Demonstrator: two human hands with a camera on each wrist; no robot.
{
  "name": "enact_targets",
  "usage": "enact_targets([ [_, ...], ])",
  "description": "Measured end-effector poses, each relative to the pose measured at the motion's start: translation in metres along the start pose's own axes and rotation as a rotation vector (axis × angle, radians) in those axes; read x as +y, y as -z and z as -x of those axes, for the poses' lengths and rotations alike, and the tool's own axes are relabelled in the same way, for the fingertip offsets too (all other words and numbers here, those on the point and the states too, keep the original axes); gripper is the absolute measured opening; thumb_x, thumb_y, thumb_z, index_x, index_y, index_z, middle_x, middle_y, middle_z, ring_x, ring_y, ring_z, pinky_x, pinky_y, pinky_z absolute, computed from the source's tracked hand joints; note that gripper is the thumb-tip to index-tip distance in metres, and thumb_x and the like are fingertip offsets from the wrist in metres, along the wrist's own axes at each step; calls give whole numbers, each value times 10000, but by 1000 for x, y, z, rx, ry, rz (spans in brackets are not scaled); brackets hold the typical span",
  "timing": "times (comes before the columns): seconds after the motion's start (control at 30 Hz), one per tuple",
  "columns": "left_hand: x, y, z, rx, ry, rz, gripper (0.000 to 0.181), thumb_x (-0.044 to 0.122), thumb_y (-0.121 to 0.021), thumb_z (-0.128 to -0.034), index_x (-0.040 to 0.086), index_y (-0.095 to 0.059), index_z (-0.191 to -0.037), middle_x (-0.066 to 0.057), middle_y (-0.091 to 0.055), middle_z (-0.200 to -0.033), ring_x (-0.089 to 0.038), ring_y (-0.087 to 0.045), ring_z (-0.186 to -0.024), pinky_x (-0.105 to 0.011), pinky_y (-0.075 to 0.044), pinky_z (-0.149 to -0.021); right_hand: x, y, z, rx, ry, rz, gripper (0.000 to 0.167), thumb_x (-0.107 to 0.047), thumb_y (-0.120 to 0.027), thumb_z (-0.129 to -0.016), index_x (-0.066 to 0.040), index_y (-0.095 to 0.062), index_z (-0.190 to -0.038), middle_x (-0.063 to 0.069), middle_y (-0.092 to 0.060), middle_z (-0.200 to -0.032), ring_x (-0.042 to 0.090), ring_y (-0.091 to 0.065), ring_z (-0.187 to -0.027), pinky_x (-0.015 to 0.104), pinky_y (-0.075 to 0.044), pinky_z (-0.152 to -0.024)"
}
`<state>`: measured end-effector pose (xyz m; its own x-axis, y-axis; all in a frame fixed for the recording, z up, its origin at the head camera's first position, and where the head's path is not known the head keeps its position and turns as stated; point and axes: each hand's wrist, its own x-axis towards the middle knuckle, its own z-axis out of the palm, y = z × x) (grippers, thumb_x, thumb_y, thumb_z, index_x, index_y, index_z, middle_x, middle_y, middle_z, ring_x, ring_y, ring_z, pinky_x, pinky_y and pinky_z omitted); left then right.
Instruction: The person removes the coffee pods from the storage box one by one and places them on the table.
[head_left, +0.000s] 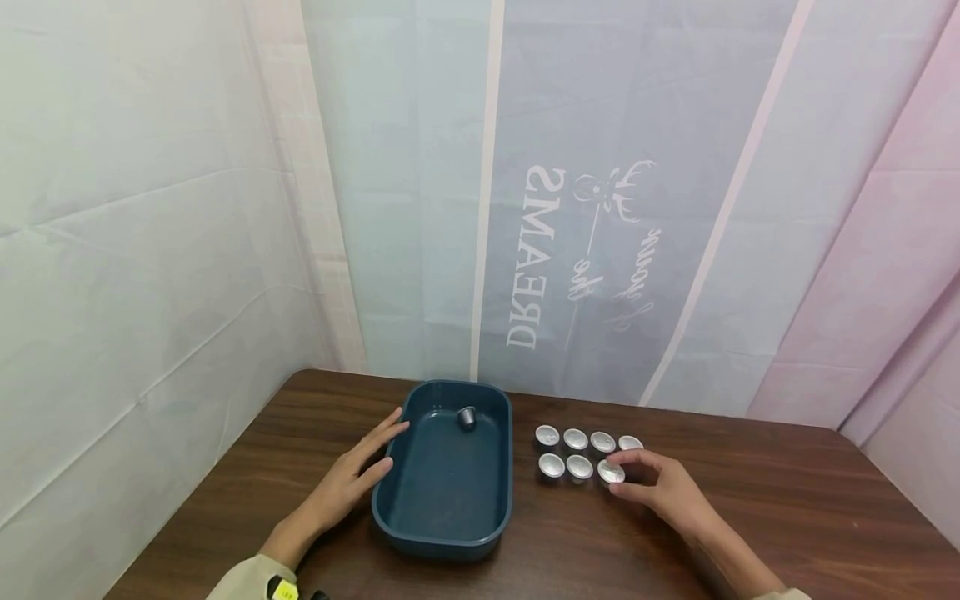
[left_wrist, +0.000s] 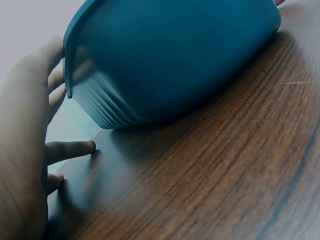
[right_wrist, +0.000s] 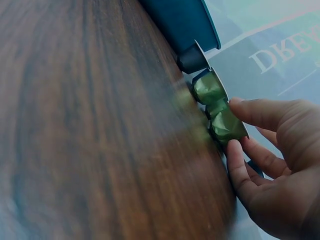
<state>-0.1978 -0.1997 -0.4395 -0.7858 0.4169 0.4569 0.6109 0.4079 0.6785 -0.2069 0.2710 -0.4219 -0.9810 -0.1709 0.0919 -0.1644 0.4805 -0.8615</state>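
Observation:
A dark blue tray stands on the table with one coffee capsule tipped over near its far end. My left hand rests against the tray's left rim, fingers extended; in the left wrist view two fingertips reach down by the tabletop. Right of the tray, several foil-topped capsules stand lid up in two rows. With thumb and fingers, my right hand pinches the rightmost capsule of the near row. The right wrist view shows that capsule's green side between the fingers.
The brown wooden table extends to the right and in front of the capsules. Behind it hangs a printed curtain with mirrored lettering. A white cloth hangs along the left side.

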Motion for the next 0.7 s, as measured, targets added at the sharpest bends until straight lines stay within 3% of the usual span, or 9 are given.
enact_targets([
  [0.43, -2, 1, -2, 5, -10, 16, 506, 44, -465, -994, 123, -361, -1483, -90, -192, -1572, -335, -229, -1405, -664, -300, -972, -2, 6, 3, -4, 25, 5, 400, -209, -822, -759, -82, -677, -1110, 110, -654, -1103, 162, -639, -976, 261, -522, -739],
  [0.7, -2, 1, -1, -5, -1, -8, 483, 98, -447, -1014, 120, -355, -1487, -86, -190, -1576, -341, -228, -1404, -671, -291, -975, -6, 15, 7, 5, 50, -4, 405, -196, -809, -774, -49, -662, -1121, 123, -662, -1087, 245, -645, -994, 261, -519, -738],
])
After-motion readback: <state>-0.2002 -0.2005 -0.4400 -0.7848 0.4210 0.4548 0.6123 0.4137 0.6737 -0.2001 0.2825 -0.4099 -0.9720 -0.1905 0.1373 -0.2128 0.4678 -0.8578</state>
